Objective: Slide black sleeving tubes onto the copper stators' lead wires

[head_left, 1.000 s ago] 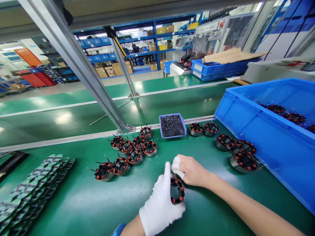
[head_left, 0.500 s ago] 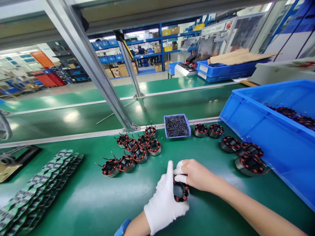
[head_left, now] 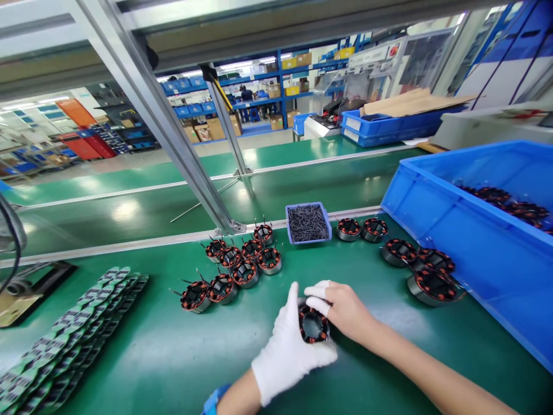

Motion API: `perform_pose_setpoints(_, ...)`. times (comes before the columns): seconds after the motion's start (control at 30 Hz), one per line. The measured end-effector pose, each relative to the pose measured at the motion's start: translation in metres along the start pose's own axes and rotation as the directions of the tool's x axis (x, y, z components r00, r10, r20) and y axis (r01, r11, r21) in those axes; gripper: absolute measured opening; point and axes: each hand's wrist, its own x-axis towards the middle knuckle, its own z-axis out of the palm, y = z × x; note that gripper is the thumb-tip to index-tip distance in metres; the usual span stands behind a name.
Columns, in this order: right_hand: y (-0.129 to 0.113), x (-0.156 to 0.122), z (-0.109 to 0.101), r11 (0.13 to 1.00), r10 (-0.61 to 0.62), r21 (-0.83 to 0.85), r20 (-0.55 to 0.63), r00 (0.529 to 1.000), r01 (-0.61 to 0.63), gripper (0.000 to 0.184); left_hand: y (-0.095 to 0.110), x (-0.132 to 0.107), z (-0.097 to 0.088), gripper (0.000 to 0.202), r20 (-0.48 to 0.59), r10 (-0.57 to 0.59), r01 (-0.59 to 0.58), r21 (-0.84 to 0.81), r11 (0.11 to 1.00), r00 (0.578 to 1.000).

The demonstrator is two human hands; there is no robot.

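Note:
My left hand (head_left: 288,351), in a white glove, is wrapped round a motor stator (head_left: 314,324), a ring with copper windings and a dark rim. The thumb lies along its near side and the forefinger points up on its left. White covers sit on the fingertips of my right hand (head_left: 341,308). Those fingers are pinched together at the stator's upper right edge; whatever is between them is hidden. Farther up stands a small purple tray (head_left: 287,233) full of short black tubes. Several more stators (head_left: 245,273) with upright wire leads stand left of it.
On the right, a large blue bin (head_left: 449,199) holds more stators, with several (head_left: 433,286) beside it on the green table. Stacked green circuit-board panels (head_left: 82,331) lie at left. A metal post (head_left: 173,132) rises behind the table's back rail.
The held stator has shifted slightly up and left, and its round opening now shows more fully. My right fingers have changed position a little at its upper edge. The view has moved slightly.

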Motion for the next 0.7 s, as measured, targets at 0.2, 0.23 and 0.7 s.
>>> perform_pose_setpoints(0.2,-0.004,-0.008,-0.005,0.969,0.069,0.237,-0.009,0.998,-0.065,0.019,0.01,0.026,-0.03,0.022,0.091,0.043,-0.027,-0.173,0.985,0.995)
perform_pose_setpoints(0.23,-0.004,-0.008,-0.003,0.97,0.072,0.231,-0.002,0.997,-0.07,0.019,0.009,0.029,-0.03,0.018,0.096,0.048,-0.034,-0.152,0.988,0.994)
perform_pose_setpoints(0.7,-0.011,-0.017,0.016,0.939,0.201,0.317,-0.182,0.963,-0.136,0.02,0.024,0.018,-0.026,0.012,0.129,0.524,-0.489,0.592,0.641,0.842)
